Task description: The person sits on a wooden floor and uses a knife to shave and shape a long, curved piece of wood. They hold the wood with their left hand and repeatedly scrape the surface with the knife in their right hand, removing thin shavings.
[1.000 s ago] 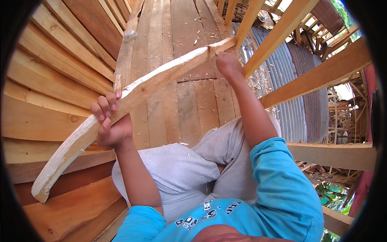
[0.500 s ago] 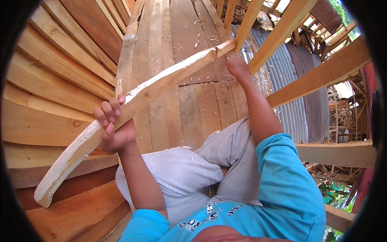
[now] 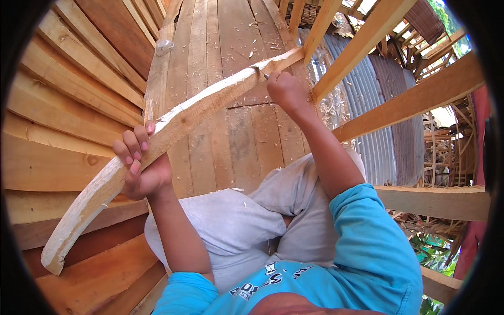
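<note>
A long piece of wood (image 3: 210,105), pale and stripped along its upper side, lies slantwise across my front, from the lower left up to the wooden posts at the far right. My left hand (image 3: 140,160) is closed around its nearer half, fingers over the top and thumb below. Close to the far end, my right hand (image 3: 287,90) makes a fist around the handle of a knife (image 3: 261,71). Only a short bit of its thin dark blade shows, lying against the wood's stripped face; the handle is hidden in the fist. A small sliver hangs from the wood's lower left part.
Plank flooring (image 3: 239,136) strewn with shavings stretches ahead. Overlapping boards form a wall (image 3: 58,142) on the left, with a small clear plastic item (image 3: 164,47) by it. Wooden posts (image 3: 362,50) and rails stand at the right, with corrugated metal sheets (image 3: 362,110) beyond.
My right hand and the knife have slid along the wood, away from its far end and toward my left hand. My left hand keeps its grip; the view has shifted slightly.
</note>
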The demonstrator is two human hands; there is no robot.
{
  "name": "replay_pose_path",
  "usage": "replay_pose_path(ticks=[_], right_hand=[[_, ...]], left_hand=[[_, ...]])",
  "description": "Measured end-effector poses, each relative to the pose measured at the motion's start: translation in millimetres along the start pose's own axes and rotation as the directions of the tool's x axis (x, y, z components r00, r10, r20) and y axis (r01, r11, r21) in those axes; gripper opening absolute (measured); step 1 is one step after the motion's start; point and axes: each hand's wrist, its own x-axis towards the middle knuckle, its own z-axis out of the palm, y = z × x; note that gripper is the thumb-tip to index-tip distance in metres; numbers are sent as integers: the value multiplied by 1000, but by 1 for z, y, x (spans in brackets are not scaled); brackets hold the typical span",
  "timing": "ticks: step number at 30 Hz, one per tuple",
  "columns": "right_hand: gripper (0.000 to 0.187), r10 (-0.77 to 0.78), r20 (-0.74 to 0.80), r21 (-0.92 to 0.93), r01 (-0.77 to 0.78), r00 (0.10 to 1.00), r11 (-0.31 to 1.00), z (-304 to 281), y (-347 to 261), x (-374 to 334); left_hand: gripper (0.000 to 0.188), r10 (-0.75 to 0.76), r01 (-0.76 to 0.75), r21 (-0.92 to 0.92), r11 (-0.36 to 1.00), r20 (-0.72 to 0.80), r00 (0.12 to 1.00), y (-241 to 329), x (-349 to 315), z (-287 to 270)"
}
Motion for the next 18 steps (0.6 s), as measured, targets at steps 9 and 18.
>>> replay_pose_path(ticks=[9, 18], right_hand=[[50, -197, -37, 65, 199, 980, 978, 7, -31, -21], [50, -285, -62, 109, 291, 956, 951, 4, -76, -65]], left_hand=[[30, 21, -21, 9, 1000, -53, 998, -2, 0, 7], [29, 30, -31, -2, 1000, -53, 998, -1, -3, 0]])
